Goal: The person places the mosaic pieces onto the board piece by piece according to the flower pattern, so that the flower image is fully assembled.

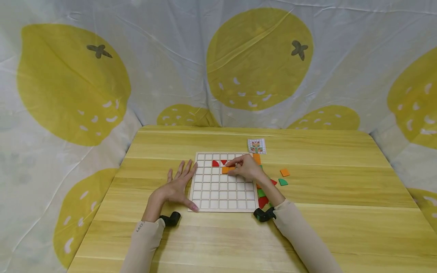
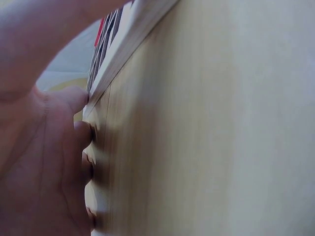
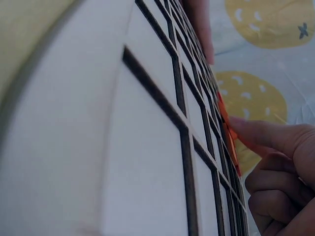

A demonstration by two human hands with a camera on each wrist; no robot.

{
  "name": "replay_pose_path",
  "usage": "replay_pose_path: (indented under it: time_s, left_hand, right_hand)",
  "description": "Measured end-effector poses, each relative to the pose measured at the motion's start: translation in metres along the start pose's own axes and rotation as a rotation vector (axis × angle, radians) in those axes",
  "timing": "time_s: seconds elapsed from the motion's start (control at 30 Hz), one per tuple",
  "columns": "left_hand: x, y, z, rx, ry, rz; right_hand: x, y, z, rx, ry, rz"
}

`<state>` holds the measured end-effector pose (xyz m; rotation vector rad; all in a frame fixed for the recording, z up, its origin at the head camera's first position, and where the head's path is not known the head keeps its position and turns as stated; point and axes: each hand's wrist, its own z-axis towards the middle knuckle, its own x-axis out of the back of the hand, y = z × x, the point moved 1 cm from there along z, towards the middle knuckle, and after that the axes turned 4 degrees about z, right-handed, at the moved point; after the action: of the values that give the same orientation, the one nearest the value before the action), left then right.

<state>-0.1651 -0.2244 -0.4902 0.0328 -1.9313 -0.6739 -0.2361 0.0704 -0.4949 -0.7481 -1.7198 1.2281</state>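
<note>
A white grid board with a pale wooden frame lies on the table. My left hand spreads its fingers along the board's left side, the thumb at the near left corner; in the left wrist view, its palm is beside the frame. Over the board's upper right part, my right hand pinches an orange square tile between thumb and index finger. Another orange square tile sits just left of it. A red quarter-round tile and a red triangle tile occupy cells in the row above.
A small printed pattern card lies beyond the board. Along its right side are loose tiles, including a red one, partly hidden by the right arm. Farther right are an orange square and a green quarter-round. A patterned cloth hangs behind.
</note>
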Motion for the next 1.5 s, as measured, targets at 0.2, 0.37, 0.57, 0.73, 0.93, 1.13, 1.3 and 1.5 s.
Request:
replay_pose_path:
  time_s: [0.2, 0.37, 0.57, 0.73, 0.93, 1.13, 1.3, 1.5]
  left_hand:
    - [0.002, 0.002, 0.0, -0.007, 0.005, -0.01]
    - [0.002, 0.004, 0.0, -0.003, 0.005, -0.006]
    - [0.002, 0.005, 0.0, 0.0, 0.005, -0.01]
    - [0.002, 0.005, 0.0, 0.001, 0.0, -0.011]
    - [0.002, 0.004, 0.0, 0.0, -0.004, 0.004]
    - [0.002, 0.002, -0.001, 0.007, -0.009, 0.012]
    - [0.002, 0.002, -0.001, 0.008, -0.012, 0.014]
    - [0.001, 0.002, 0.0, 0.005, -0.014, 0.017]
  right_hand:
    - [-0.002, -0.003, 0.0, -0.009, 0.022, -0.001]
    - [-0.005, -0.003, 0.001, -0.014, 0.047, -0.022]
    - [-0.007, -0.005, 0.0, -0.016, 0.055, -0.009]
    - [0.0, -0.002, -0.002, -0.003, 0.012, 0.008]
    - [0.028, 0.002, -0.013, -0.024, 0.024, -0.014]
    - [0.066, 0.009, -0.032, -0.038, 0.071, -0.029]
    - [0.094, 0.013, -0.048, -0.059, 0.117, -0.038]
    - [0.126, 0.024, -0.063, -0.112, 0.148, -0.065]
